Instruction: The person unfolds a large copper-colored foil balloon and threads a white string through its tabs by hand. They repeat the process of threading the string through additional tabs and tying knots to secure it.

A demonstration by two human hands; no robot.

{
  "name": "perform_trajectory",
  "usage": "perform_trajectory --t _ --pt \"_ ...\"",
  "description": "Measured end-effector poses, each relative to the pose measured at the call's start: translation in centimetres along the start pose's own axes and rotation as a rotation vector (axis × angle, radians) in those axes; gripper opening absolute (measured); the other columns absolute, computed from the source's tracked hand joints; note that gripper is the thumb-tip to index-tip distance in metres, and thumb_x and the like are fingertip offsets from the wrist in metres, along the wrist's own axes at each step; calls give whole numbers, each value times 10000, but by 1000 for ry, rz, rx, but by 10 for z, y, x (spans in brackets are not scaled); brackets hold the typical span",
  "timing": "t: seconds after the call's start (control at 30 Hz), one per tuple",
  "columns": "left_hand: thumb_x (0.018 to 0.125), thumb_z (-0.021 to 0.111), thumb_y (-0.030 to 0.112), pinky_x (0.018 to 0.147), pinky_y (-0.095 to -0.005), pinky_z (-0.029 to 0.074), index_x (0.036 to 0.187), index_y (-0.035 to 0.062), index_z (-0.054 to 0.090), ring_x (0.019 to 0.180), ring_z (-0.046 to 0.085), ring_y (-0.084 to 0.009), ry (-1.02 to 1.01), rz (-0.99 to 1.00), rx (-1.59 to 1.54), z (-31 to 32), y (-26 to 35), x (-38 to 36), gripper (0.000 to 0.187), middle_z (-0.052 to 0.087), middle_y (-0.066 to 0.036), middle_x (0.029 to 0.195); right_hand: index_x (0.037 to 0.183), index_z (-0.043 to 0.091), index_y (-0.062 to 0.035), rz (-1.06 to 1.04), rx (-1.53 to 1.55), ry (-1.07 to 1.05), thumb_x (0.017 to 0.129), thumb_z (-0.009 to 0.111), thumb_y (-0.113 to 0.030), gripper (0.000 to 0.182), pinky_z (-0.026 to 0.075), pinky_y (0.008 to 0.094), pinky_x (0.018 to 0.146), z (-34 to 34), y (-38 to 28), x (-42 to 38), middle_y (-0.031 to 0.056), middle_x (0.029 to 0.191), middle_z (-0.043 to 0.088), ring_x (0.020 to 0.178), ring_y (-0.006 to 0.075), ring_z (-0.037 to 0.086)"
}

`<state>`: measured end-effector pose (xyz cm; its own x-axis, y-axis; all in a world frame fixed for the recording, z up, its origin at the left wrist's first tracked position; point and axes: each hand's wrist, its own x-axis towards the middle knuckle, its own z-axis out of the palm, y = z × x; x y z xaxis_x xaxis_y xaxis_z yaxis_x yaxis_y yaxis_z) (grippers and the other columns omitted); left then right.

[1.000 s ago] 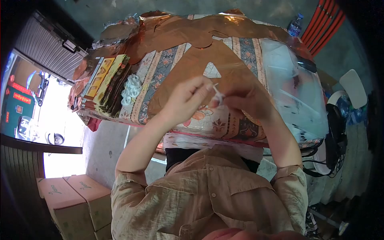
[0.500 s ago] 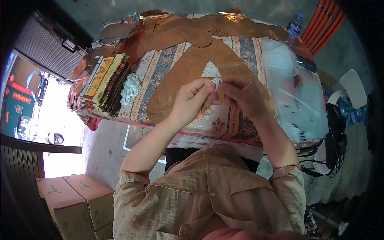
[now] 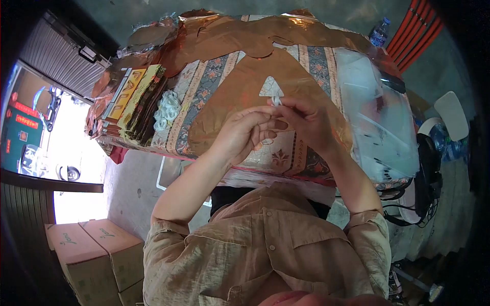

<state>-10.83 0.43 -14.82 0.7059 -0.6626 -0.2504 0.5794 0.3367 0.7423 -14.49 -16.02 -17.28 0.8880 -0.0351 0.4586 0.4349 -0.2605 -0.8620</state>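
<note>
A small loop of white string or ribbon [image 3: 276,100] sticks up between my two hands over the table. My right hand [image 3: 310,122] pinches it between thumb and fingertips. My left hand [image 3: 244,131] meets it from the other side, thumb and index finger pressed together at its lower end, the other fingers curled. Below my hands lies a large copper-coloured foil sheet [image 3: 224,109] with a triangular opening, through which the patterned tablecloth [image 3: 270,87] shows. To the left sits a pile of similar white coils [image 3: 167,110].
Stacked gold and yellow printed packets [image 3: 133,104] stand at the table's left. More copper foil [image 3: 224,38] covers the far side. Clear plastic sheets [image 3: 375,120] lie on the right, with a water bottle [image 3: 379,31] behind. Cardboard boxes [image 3: 97,245] stand on the floor at lower left.
My left hand has shifted slightly down and its fingers have curled differently. The white loop now shows more in my right hand's pinch, and the hands have drawn slightly lower.
</note>
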Motion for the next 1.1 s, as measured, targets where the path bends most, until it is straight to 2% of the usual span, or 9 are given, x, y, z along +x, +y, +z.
perform_trajectory --t 0.17,0.37,0.47,0.7,0.8,0.87,0.97,1.0,1.1 --pt "873 415 81 701 -247 465 1000 -45 547 820 592 -144 -196 192 507 -17 -2 1 223 613 -118 892 952 607 19 206 219 -105 799 601 -58 171 466 189 623 -5 -10 1 19 773 618 706 46 563" --pt "863 496 52 656 -215 493 945 -50 591 735 605 -117 -61 290 861 -13 -9 -7 162 623 -94 845 912 616 9 321 236 -215 779 630 -70 155 438 179 570 -10 -12 3 -5 743 606 661 40 539" --pt "834 550 75 609 -207 479 897 -45 597 672 606 -107 -78 276 633 -12 -9 -8 143 632 -75 771 886 622 -11 414 330 -243 778 634 -79 128 394 175 506 -12 -14 5 -8 696 593 594 29 509" --pt "824 578 74 606 -204 478 906 -36 598 668 609 -107 -42 206 625 -11 2 -17 138 634 -81 770 805 616 -26 565 522 -278 794 627 -123 99 304 174 395 -12 -9 7 -3 573 549 458 24 449" --pt "824 577 70 595 -201 471 936 -32 597 670 599 -100 55 369 598 -23 -1 -13 153 623 -68 811 794 614 -22 580 475 -245 798 623 -132 110 310 180 391 -11 -7 5 -2 569 545 450 30 450" --pt "822 583 78 595 -197 465 965 -20 595 681 583 -83 37 901 844 -20 -3 -4 174 605 -47 845 807 602 -24 577 464 -282 800 617 -124 102 318 172 397 -10 -6 5 11 625 573 470 32 454" --pt "822 584 79 610 -193 465 980 -13 591 695 572 -72 -65 791 1051 -16 1 -1 183 589 -35 884 827 590 -23 564 464 -336 809 603 -122 101 335 165 407 -8 -5 6 25 690 604 493 34 463" --pt "823 584 80 625 -194 468 973 -13 597 696 579 -77 -38 500 851 -14 0 -5 177 602 -44 838 834 591 -21 560 481 -354 816 595 -127 108 345 167 410 -7 -5 6 26 698 606 495 34 467" --pt "822 588 81 606 -202 472 952 -12 594 700 589 -89 -54 274 498 -27 -2 1 160 610 -51 779 838 592 -18 563 515 -381 831 577 -141 125 355 168 414 -7 -10 4 30 707 609 501 35 475"
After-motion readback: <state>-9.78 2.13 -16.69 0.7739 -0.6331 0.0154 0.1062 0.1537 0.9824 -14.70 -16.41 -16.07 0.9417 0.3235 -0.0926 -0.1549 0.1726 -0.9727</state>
